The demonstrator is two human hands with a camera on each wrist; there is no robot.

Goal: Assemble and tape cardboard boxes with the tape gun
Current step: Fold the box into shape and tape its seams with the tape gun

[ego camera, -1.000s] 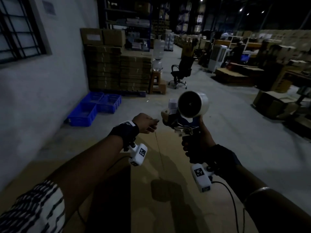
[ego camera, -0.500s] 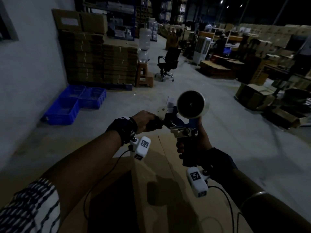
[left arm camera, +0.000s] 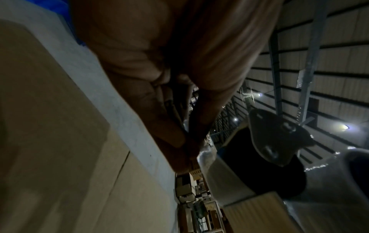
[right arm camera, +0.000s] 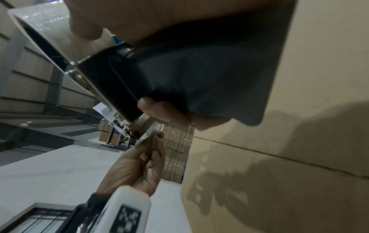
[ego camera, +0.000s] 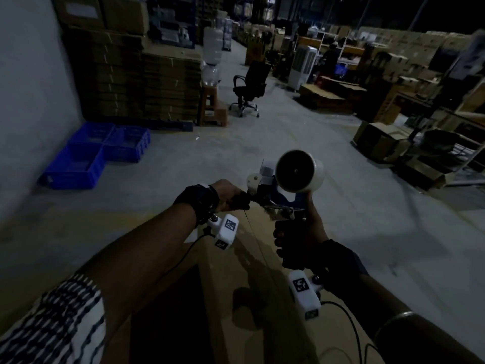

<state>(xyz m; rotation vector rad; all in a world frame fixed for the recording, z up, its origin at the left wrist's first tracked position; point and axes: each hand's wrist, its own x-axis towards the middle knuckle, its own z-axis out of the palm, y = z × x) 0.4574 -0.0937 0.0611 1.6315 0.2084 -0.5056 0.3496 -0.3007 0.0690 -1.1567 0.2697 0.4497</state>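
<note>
While the right hand (ego camera: 296, 240) wraps its fingers around the dark handle of the tape gun (ego camera: 278, 195), the tool is held up in the air above a cardboard box (ego camera: 236, 285), its head pointing toward the person's left. In the right wrist view the curled fingers (right arm camera: 159, 113) and the thumb close on the black grip. A roll of tape (ego camera: 299, 170) sits on the gun's hub, its round face turned toward the head camera.

The left hand (ego camera: 228, 193) is at the front of the gun, and its thumb and forefinger are pressed together. The right wrist view shows those fingertips (right arm camera: 157, 138) pinching a thin, clear end of tape (right arm camera: 148, 135) just below the gun's metal front plate. The left wrist view shows the same closed pinch, though it is too dark to make out the tape there.

The box lies low in the head view, below both forearms; its brown top carries a straight seam (ego camera: 252, 227) running away from the person, and shadows of the hands and tool fall across it. Each wrist wears a black strap with a small white camera.

Beyond the box, on the grey floor, stand blue crates (ego camera: 91, 153) beside the wall, stacks of flat cardboard (ego camera: 147, 85), a water dispenser (ego camera: 211, 59) and an office chair (ego camera: 249, 88).
</note>
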